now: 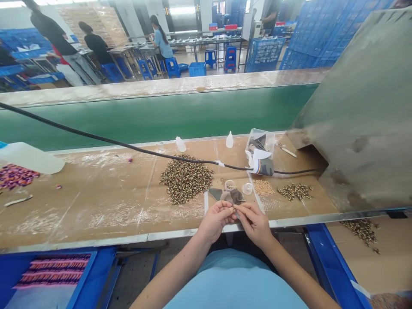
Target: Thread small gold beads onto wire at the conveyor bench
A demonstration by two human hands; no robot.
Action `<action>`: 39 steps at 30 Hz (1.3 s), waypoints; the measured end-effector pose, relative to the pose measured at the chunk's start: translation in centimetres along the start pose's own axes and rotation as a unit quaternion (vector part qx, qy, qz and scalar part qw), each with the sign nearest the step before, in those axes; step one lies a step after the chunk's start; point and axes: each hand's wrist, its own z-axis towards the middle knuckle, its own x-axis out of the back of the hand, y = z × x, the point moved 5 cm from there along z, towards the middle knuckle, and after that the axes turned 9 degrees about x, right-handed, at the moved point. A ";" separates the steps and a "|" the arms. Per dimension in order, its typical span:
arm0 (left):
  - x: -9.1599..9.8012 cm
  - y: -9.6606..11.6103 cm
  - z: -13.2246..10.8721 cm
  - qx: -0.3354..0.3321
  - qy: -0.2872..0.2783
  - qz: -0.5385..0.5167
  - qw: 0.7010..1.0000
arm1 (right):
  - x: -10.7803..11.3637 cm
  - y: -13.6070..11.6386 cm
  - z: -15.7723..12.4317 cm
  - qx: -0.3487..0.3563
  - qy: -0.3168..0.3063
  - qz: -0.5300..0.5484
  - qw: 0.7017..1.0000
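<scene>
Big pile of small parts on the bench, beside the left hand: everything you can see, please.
The pile is a loose, broad heap of many small brass-coloured and dark pieces, metallic-looking, with ragged edges. Single shapes are too small to make out. It lies on the brown tabletop, left of the left hand. A black cable crosses its far part; contact is unclear. No hand touches it.

Bright light from ceiling lamps [64,2], faint shadows, distant softness, stretched edges.
</scene>
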 end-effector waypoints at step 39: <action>-0.5 0.8 -1.8 -0.236 -0.078 0.360 0.899 | 2.7 -4.8 -2.4 -0.125 0.118 -0.075 0.982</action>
